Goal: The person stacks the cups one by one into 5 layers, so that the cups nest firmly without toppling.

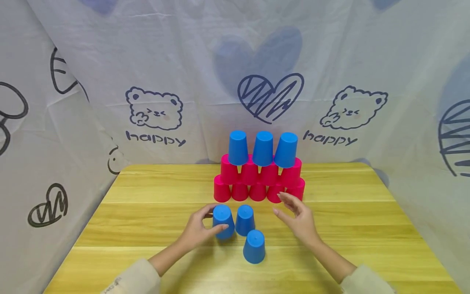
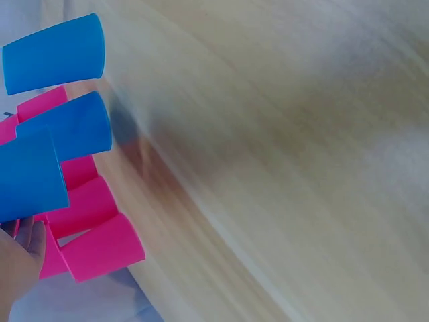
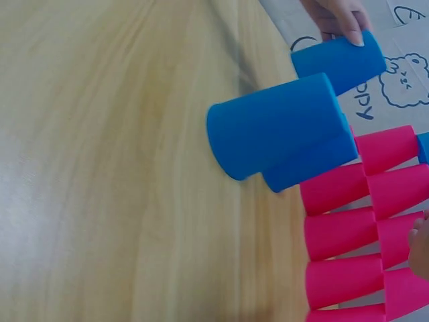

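Note:
My left hand (image 1: 198, 229) grips an upside-down blue cup (image 1: 224, 216) from its left side, thumb across the front and fingers behind. Close to its right stands a second blue cup (image 1: 244, 220), and a third blue cup (image 1: 254, 247) is nearer to me; both are mouth down on the table. In the right wrist view the held cup (image 3: 338, 64) shows beyond these two. My right hand (image 1: 299, 220) holds nothing, its thumb and fingers spread apart in front of the stack's right end. Behind the loose cups rises a stack of pink cups (image 1: 258, 192).
Three blue cups (image 1: 263, 149) form the stack's top row, over two rows of pink cups. The wooden table (image 1: 147, 208) reaches back to a white printed cloth (image 1: 205, 102), which also hangs at both sides.

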`<state>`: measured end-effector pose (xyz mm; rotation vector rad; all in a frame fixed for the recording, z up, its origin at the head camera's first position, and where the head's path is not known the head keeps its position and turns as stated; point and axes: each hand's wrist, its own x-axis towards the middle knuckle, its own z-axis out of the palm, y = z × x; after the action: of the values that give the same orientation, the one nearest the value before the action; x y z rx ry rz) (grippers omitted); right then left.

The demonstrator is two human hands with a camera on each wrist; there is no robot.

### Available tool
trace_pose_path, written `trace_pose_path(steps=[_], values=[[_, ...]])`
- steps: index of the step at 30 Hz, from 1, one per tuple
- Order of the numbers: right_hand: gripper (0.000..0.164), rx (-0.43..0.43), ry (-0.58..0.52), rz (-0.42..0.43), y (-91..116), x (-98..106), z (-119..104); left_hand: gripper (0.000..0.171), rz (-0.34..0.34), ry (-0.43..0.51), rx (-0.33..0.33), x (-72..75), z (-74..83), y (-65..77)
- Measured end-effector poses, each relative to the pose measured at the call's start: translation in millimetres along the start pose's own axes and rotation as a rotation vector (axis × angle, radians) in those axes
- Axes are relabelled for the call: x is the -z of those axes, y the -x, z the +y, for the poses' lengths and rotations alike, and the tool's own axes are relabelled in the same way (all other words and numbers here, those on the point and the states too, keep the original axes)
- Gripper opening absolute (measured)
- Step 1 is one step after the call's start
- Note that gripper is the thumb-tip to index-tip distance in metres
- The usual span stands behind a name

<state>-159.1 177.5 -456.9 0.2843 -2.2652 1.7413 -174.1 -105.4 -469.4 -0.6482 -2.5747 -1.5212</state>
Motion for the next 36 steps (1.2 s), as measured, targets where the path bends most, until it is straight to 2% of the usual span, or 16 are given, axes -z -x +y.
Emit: trace_pose_path(steps=[5,10,19,22,29,36], values=[[0.046,-0.026,-0.018,-0.019,6.7,-6.8,5.0,0.054,-0.003,-0.003,0.016,4.6,5.1,-3.4],[0.048,-0.028,-0.031,-0.045,14.0,-13.8,7.8,0.054,0.002,-0.026,-0.021,13.7,9.5,-8.3],[0.048,0.01,-0.031,-0.105,24.9,-22.7,13.5,0.054,0.054,-0.056,-0.074,33.5,21.2,-21.6],[0.048,0.006,-0.027,-0.123,28.2,-23.0,15.9,0.053,0.067,-0.063,-0.068,38.4,26.8,-24.9],[0.052,-0.073,-0.02,-0.17,35.3,-24.0,19.2,0.052,0.086,-0.058,-0.04,51.6,38.9,-28.9],[0.054,-0.09,-0.02,-0.259,40.3,-27.0,25.9,0.051,0.095,-0.085,-0.031,61.1,50.5,-34.8]])
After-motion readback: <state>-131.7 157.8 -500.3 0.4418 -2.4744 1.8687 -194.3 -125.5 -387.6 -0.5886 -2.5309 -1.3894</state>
